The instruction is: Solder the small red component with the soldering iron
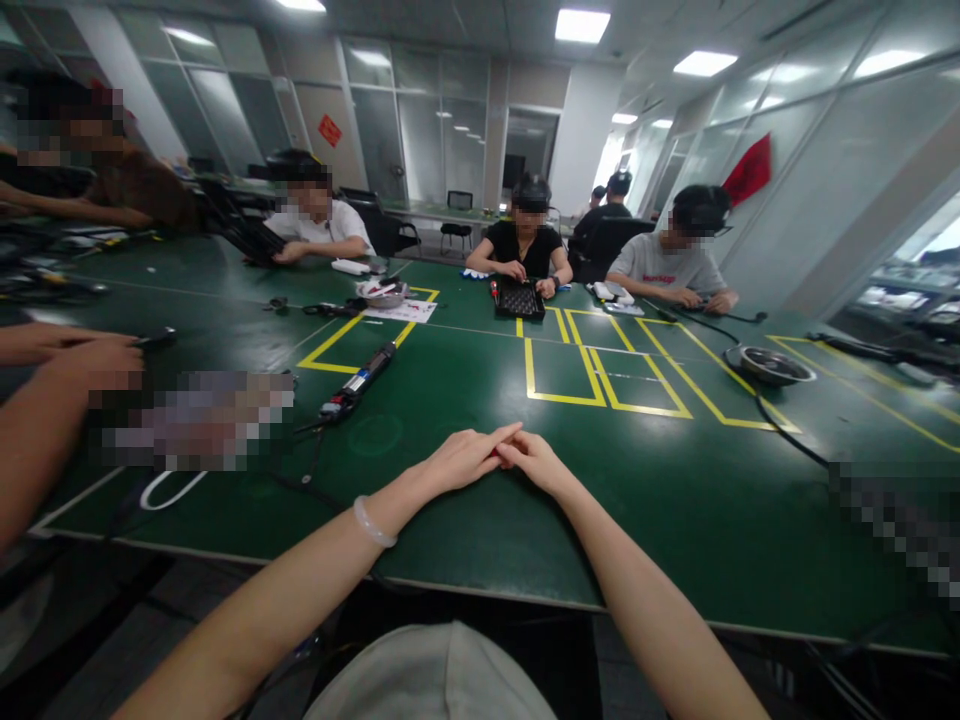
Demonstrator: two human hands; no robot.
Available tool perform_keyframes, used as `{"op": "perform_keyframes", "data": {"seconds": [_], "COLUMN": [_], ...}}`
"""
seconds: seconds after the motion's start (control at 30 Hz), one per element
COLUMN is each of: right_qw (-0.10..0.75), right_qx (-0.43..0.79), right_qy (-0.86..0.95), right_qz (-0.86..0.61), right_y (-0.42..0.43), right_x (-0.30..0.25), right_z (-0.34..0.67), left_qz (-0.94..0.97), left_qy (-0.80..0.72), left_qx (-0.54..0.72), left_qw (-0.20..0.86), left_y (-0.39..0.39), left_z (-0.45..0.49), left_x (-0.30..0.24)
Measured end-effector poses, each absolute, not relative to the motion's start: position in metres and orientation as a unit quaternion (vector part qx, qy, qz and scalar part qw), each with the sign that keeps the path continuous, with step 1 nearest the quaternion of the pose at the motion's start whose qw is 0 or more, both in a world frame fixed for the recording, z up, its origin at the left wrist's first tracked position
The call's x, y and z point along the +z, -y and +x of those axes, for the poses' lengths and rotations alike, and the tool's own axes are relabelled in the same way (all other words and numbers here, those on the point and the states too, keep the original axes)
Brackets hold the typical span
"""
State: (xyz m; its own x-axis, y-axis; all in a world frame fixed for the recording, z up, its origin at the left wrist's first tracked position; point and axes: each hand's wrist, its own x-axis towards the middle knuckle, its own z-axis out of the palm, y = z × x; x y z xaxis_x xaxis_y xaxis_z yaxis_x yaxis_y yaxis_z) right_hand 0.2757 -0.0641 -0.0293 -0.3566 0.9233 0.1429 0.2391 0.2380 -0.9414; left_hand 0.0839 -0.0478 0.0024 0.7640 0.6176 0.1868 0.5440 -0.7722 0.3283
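Note:
My left hand (465, 458) and my right hand (534, 460) meet just above the green table (480, 540), in front of me. The left fingers are stretched out and their tips overlap the right ones. On the right, thumb and fingers are bent together around the left fingertips, where a small speck of red shows. Whether that is a separate object I cannot make out. A pale bracelet (373, 522) circles my left wrist. Nearest to the left hand on the table lies a dark electric screwdriver (358, 385) with a cord.
Yellow tape rectangles (566, 400) mark the table. A metal bowl (772, 365) and black cable lie right; another bowl (382, 290) sits on paper. Across, a person handles a black tray (519, 298). A co-worker's hands (90, 360) are at left, near a blurred-out patch.

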Motion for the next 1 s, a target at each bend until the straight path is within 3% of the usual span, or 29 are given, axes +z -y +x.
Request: {"op": "perform_keyframes", "data": {"seconds": [0.1,0.43,1.0], "right_qw": [0.364,0.387,0.395], "right_qx": [0.429,0.430,0.409], "right_qy": [0.702,0.692,0.703], "right_qz": [-0.437,-0.432,-0.428], "right_y": [0.064,0.063,0.063], "right_x": [-0.032,-0.031,-0.031], "right_z": [0.275,0.277,0.278], "left_qz": [0.933,0.908,0.901], "left_qy": [-0.314,-0.321,-0.328], "left_qx": [0.132,0.178,0.192], "left_qw": [0.111,0.203,0.210], "left_y": [0.049,0.045,0.037], "left_z": [0.084,0.078,0.074], "left_x": [0.002,0.007,-0.004]}}
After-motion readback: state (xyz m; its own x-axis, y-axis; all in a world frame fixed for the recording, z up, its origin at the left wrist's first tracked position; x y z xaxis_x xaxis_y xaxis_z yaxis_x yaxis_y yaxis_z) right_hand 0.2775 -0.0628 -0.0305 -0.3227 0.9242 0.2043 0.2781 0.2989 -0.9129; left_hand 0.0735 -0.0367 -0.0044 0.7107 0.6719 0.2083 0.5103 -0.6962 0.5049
